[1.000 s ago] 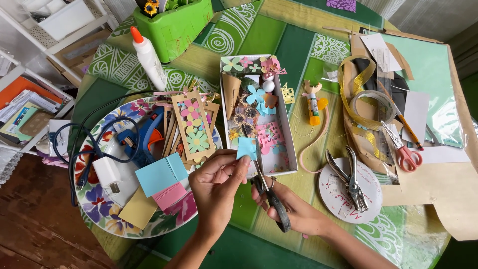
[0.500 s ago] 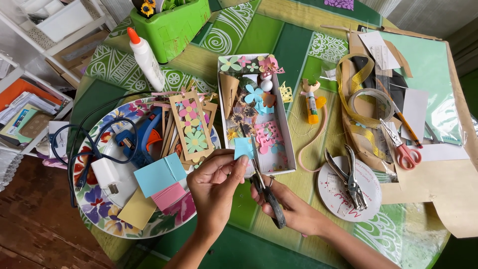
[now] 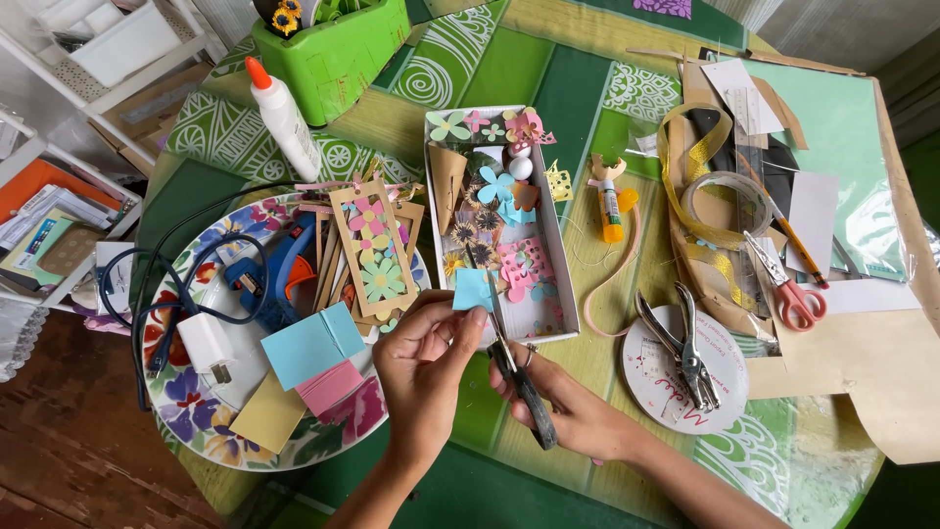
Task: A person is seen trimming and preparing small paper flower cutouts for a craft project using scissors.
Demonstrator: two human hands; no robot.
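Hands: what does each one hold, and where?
Left hand pinches a small blue paper piece by its lower edge; right hand grips dark scissors by the handles.

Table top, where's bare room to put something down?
Bare green tablecloth lies between the green tub and the white tray, and along the near edge under the left hand. The floral plate, tray and paper pile are crowded.

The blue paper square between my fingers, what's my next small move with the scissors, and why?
Probably close the scissors for one short snip. The left hand pinches the small blue paper square and the blades in the right hand sit at its right edge.
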